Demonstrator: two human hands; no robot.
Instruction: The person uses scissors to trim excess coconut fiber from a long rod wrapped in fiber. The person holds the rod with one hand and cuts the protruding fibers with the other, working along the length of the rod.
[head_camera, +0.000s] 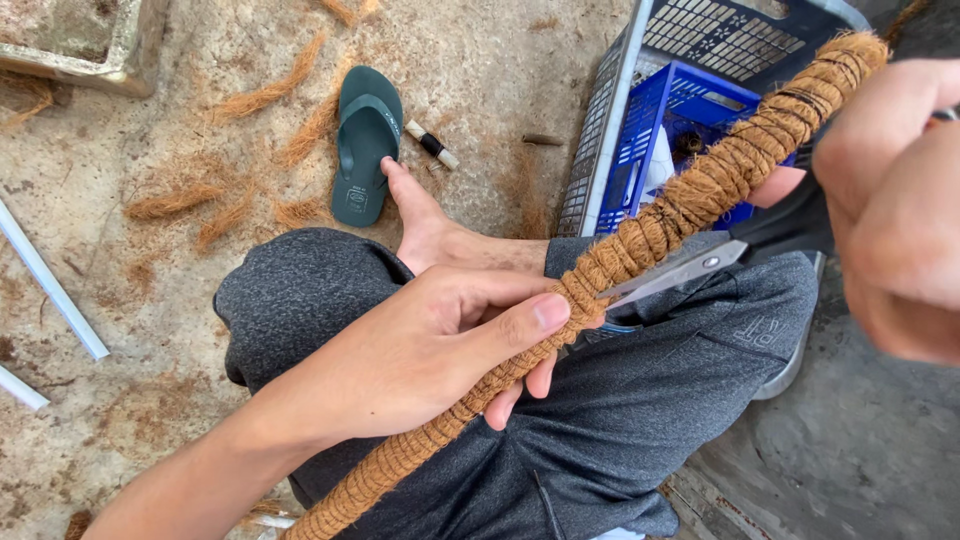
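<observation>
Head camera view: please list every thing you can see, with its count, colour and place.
coir-wrapped pole: one, brown, runs diagonally from bottom left to top right.
scissors: one pair, silver blades with dark handles, blades at the pole.
flip-flop: one, dark green, on the ground above the foot.
crate: one, blue, inside a grey basket, top right.
white pipes: two, at the left edge.
coir tufts: several, brown, scattered on the ground.
small spool: one, white and black, beside the flip-flop.
bare foot: one, centre.
left hand: grips the pole.
right hand: holds the scissors.
</observation>
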